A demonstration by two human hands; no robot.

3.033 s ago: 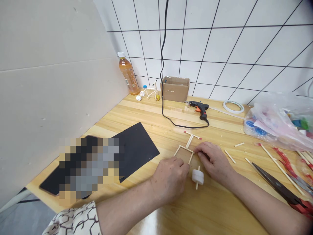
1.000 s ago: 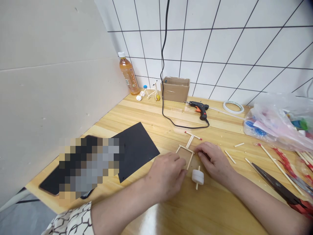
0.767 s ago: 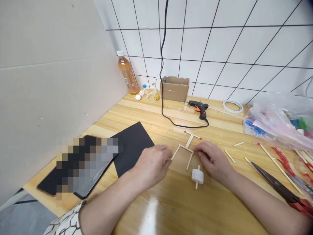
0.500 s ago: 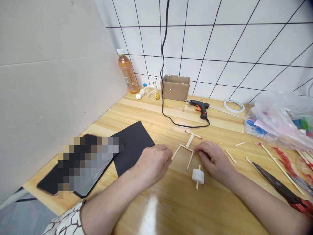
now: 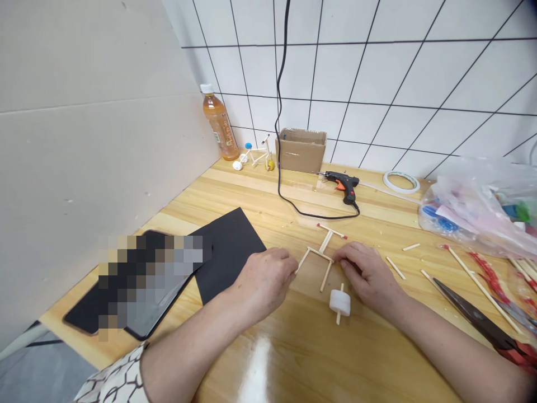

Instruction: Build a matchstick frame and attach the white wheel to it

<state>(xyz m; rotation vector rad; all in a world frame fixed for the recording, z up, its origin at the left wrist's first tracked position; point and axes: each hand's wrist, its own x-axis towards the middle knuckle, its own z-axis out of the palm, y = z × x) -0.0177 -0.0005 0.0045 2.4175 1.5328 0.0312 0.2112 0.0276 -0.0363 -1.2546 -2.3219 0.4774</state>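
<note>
A small frame of glued wooden matchsticks (image 5: 314, 258) lies on the wooden table (image 5: 268, 358), with a T-shaped matchstick piece (image 5: 329, 232) joined at its far side. My left hand (image 5: 264, 280) has its fingertips pinched at the frame's left stick end. My right hand (image 5: 363, 274) grips the frame's right corner. Just below the frame, a white round wheel on a stick axle (image 5: 339, 302) stands apart from both hands.
Ahead stand a cardboard box (image 5: 301, 151), a black hot glue gun (image 5: 342, 187) with its cable, and a small stick model (image 5: 258, 158). A black sheet (image 5: 230, 257) lies left. Scissors (image 5: 474, 316), loose sticks and a plastic bag (image 5: 478, 207) lie right.
My left hand has moved left off the frame's middle to its left end, uncovering the frame. My right hand and the wheel stay in place.
</note>
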